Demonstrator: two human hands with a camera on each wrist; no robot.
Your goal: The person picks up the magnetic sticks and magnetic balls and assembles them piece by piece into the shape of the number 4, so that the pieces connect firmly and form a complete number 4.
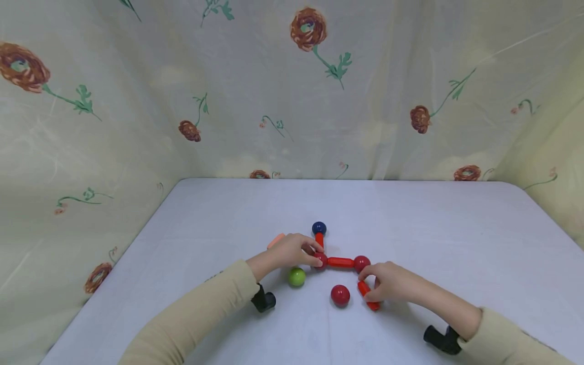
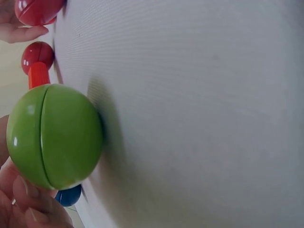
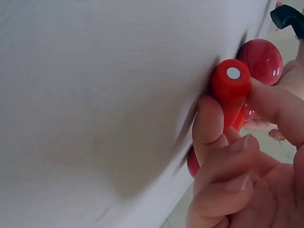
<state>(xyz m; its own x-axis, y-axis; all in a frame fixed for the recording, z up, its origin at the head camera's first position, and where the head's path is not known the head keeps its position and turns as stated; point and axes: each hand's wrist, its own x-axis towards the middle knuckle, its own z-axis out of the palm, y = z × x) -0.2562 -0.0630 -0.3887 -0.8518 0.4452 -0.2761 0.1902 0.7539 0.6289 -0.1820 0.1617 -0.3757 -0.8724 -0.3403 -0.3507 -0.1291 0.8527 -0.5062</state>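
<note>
My left hand [image 1: 294,250] holds a dark red ball [image 1: 322,260] between thumb and fingers. From that ball a red rod [image 1: 340,262] runs right to a second dark red ball [image 1: 362,262]. Another red rod [image 1: 319,239] leads away to a dark blue ball [image 1: 319,227]. My right hand [image 1: 391,282] pinches a separate red rod [image 3: 231,88], angled just below the second ball; a pale round disc shows on its near end in the right wrist view. Whether its far end touches that ball, I cannot tell. A green ball [image 2: 61,137] lies beside my left hand.
A loose dark red ball [image 1: 340,295] sits on the white table [image 1: 228,213], between the two hands and nearer me. Partly hidden behind my left hand is an orange rod [image 1: 276,240]. A flowered curtain [image 1: 365,137] hangs behind the table.
</note>
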